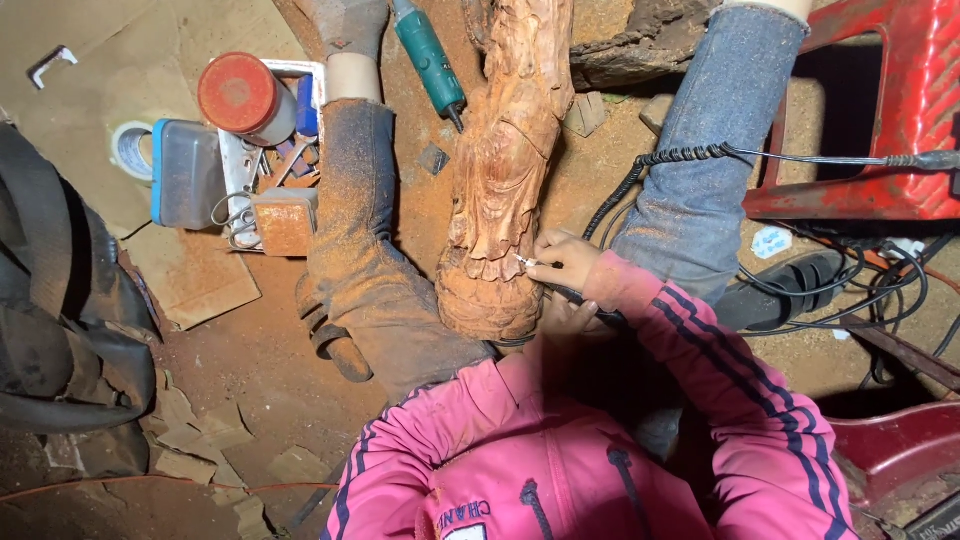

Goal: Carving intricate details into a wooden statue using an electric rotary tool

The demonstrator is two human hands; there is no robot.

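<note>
A carved wooden statue (505, 160), dusted with orange sawdust, lies lengthwise between my two jeans-clad legs. My right hand (565, 262), in a pink sleeve with dark stripes, pinches a thin carving tool whose metal tip (523, 262) touches the carving near the statue's base. A black cable (640, 170) runs from that hand toward the right. Just below it, my left hand (565, 318) rests against the statue's base. It is mostly hidden under the right hand, so its grip is unclear.
A green power tool (430, 55) lies beside the statue's top. At the left stands a tray (262, 190) with a red-lidded can (240, 95), a grey case and small tools. A black bag (60, 300) lies far left, and a red plastic stool (880, 110) and tangled cables are at right.
</note>
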